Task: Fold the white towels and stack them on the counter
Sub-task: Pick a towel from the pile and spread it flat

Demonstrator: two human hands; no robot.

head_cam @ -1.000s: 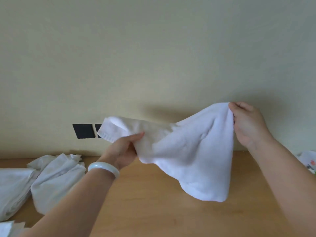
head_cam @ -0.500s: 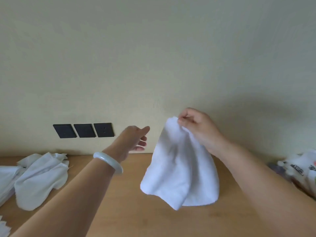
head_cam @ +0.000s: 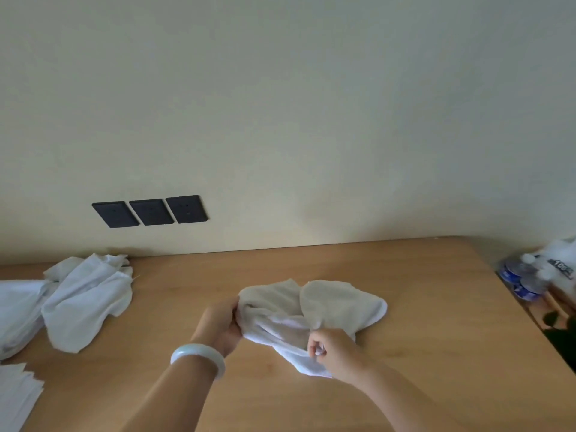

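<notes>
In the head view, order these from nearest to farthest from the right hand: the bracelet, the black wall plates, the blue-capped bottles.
1. White bracelet, on the left wrist, just left of the right hand.
2. Blue-capped bottles, at the counter's right edge.
3. Three black wall plates, up left.

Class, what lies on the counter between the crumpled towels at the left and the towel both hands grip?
Only bare wooden counter, seen from the head view.

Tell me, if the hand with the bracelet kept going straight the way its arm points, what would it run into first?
The left hand already grips the towel it would meet. Past it lies bare counter, then probably the wall, though depth is hard to judge.
</notes>
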